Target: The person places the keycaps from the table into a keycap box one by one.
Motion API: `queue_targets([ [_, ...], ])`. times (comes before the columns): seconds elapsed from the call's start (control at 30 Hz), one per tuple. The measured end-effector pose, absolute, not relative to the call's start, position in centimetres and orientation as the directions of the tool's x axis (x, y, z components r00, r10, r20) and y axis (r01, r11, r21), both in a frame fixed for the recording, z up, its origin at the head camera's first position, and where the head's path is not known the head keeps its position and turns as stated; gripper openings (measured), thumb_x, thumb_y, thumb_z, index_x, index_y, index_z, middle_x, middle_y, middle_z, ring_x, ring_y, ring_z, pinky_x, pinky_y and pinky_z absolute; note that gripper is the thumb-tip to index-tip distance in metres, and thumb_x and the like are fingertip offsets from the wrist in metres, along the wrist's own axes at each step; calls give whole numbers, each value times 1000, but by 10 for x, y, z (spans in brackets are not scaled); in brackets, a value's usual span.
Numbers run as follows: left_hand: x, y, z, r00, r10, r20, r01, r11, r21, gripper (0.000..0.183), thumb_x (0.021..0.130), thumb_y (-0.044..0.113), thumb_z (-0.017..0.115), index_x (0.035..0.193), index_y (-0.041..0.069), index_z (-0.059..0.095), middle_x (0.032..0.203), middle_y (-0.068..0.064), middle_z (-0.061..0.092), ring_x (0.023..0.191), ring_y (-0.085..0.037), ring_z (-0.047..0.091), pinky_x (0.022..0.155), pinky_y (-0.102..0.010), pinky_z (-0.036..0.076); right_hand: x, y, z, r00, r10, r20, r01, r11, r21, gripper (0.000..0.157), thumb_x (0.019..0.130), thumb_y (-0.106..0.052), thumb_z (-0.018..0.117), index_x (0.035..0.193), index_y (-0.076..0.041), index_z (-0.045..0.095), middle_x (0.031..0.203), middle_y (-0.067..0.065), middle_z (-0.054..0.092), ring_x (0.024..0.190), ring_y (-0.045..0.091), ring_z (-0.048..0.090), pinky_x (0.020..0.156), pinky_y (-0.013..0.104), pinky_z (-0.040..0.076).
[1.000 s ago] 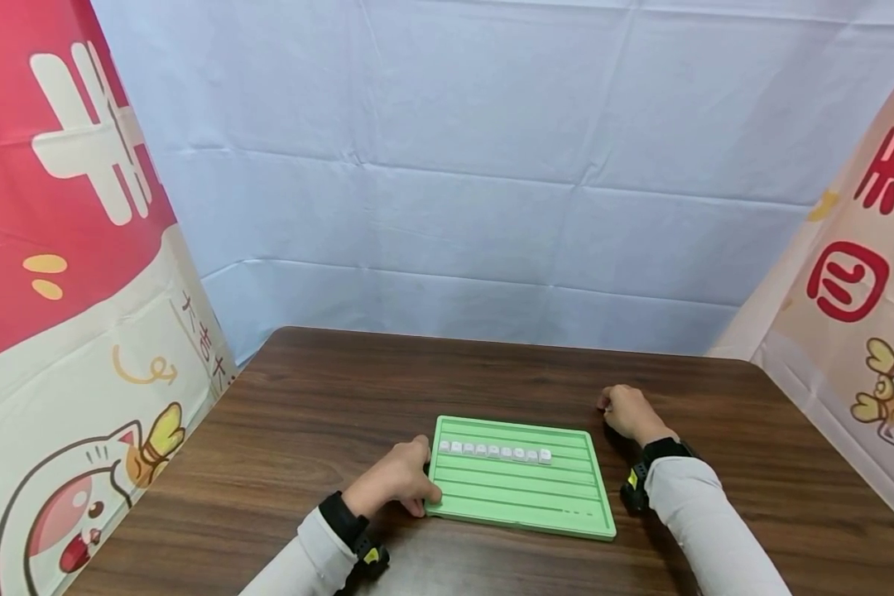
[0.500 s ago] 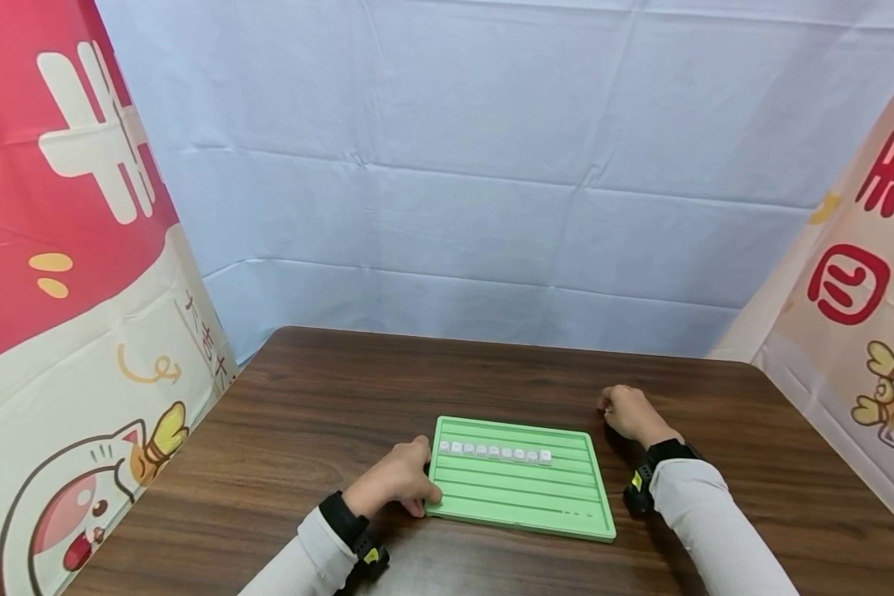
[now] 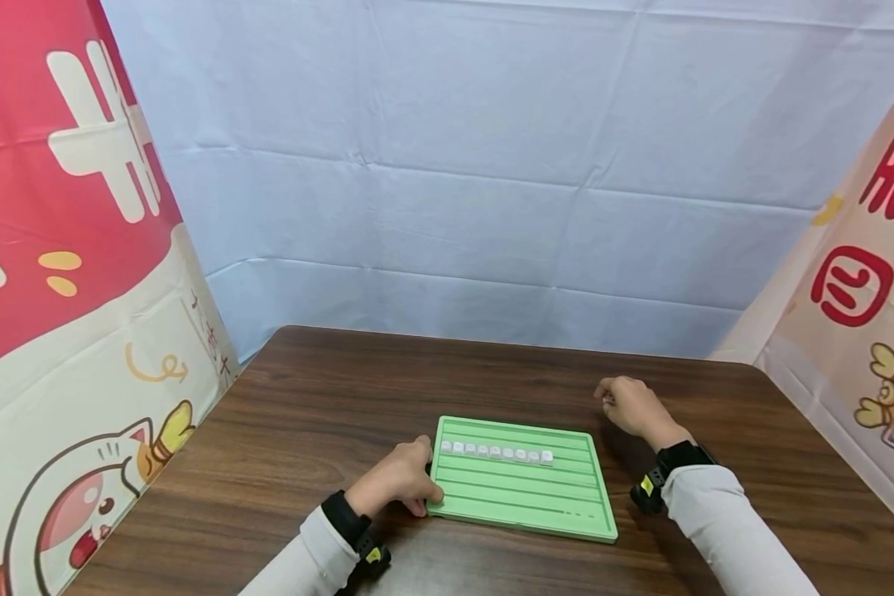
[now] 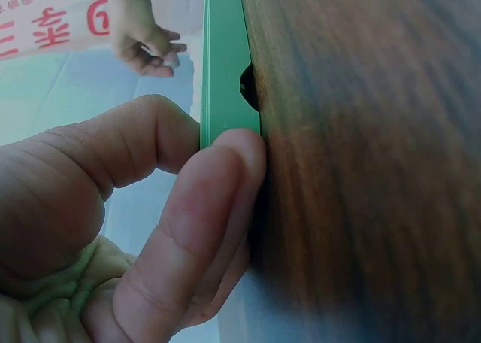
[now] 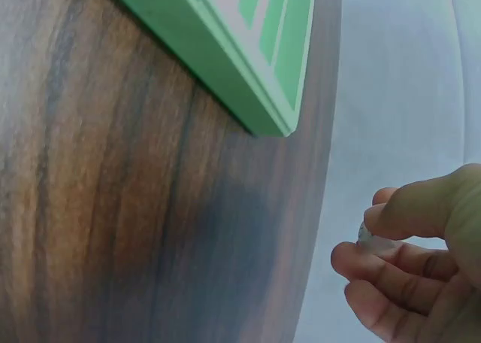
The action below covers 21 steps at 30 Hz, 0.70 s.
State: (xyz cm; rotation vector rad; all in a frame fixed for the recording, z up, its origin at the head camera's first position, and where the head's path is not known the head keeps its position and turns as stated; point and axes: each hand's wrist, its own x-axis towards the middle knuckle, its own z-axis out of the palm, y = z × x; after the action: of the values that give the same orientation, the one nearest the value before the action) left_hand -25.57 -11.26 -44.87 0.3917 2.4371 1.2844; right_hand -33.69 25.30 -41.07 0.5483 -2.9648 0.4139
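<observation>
A light green ridged tray point(image 3: 521, 488) lies on the table, with a row of small white keycaps point(image 3: 495, 453) set along one of its upper slots. My left hand point(image 3: 396, 478) grips the tray's left edge, thumb on the rim; the left wrist view shows its fingers point(image 4: 203, 200) against the tray's green side point(image 4: 225, 50). Beyond the tray's far right corner, my right hand point(image 3: 636, 410) is raised over the table. Between its thumb and fingertips it pinches a small whitish keycap point(image 5: 373, 242), mostly covered by the fingers.
Dark wood-grain table point(image 3: 358, 372) surrounds the tray. A pale blue cloth point(image 3: 462, 165) hangs behind it, and printed banners stand at left point(image 3: 104, 331) and right point(image 3: 857, 281). Both wrists wear black straps with small cameras.
My right hand has lifted slightly and shifted, with the keycap still pinched. The left hand and the tray hold their place; the head view has turned a little.
</observation>
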Motion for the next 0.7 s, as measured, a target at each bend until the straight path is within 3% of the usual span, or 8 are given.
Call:
queue_targets([
  [0.27,-255,-112,-449,-899,396,-186,74,557,828,42,71,-8,69,106,-4,45,68,-16,53,45,-24,58,42,-34,49,-335,251,-408,-920,-363,148,-390,884,-259,18,86,8,56,102,5,63,92,16,60,84,32,59,67,41,49],
  [0.5,-256,-112,-450,-899,400,-180,76,547,833,44,71,-8,69,108,-4,45,71,-15,52,45,-24,58,42,-34,49,-336,252,-412,-928,-353,116,-372,883,-288,21,84,11,55,103,7,62,87,11,59,74,22,56,60,35,44],
  [0.7,-256,-113,-450,-899,397,-186,71,550,832,44,71,-8,69,108,-4,44,71,-15,52,45,-24,58,42,-34,49,-335,253,-413,-930,-349,112,-367,878,-307,23,83,14,53,103,7,61,88,13,59,73,21,54,58,35,40],
])
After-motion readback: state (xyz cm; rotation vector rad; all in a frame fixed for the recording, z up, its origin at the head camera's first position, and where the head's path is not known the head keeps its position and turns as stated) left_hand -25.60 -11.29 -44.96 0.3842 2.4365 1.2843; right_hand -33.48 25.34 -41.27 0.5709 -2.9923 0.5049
